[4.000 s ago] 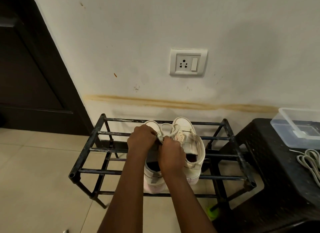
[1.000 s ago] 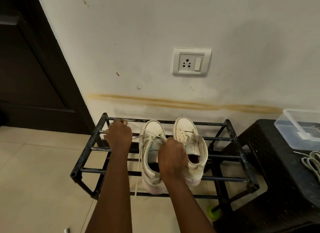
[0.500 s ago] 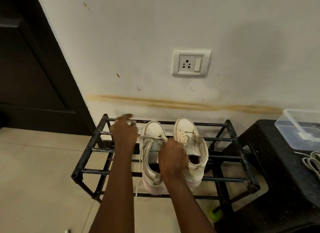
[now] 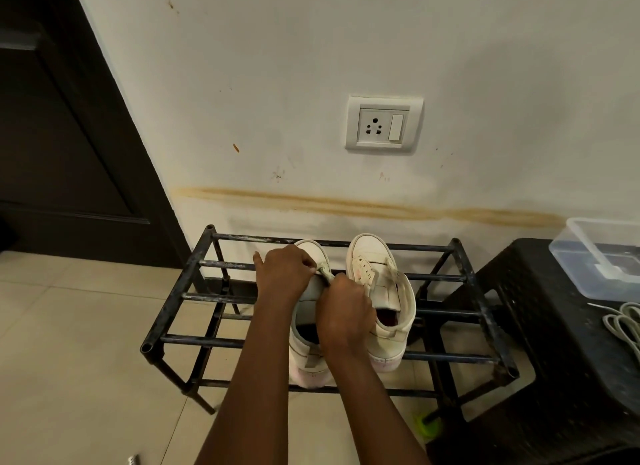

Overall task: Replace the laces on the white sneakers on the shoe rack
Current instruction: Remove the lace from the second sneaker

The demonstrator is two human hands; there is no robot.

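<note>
Two white sneakers stand side by side, toes toward the wall, on the top bars of a black metal shoe rack (image 4: 194, 281). The right sneaker (image 4: 384, 291) has bare eyelets and no lace. Over the left sneaker (image 4: 304, 329) both my hands meet. My left hand (image 4: 284, 274) pinches the pale lace (image 4: 325, 272) at the shoe's eyelets, its little finger sticking out. My right hand (image 4: 346, 315) grips the same lace from the other side and covers much of the shoe's tongue. Most of the lace is hidden under the hands.
A black stool (image 4: 540, 326) stands right of the rack, carrying a clear plastic box (image 4: 602, 257) and a coil of white laces (image 4: 623, 326). A wall socket (image 4: 382, 123) sits above the rack, a dark door (image 4: 62, 135) at left. A green object (image 4: 427, 426) lies on the tiled floor.
My left hand, which had pulled the lace out toward the rack's left rear corner, has come back to the left sneaker and meets my right hand there. The right sneaker has not moved.
</note>
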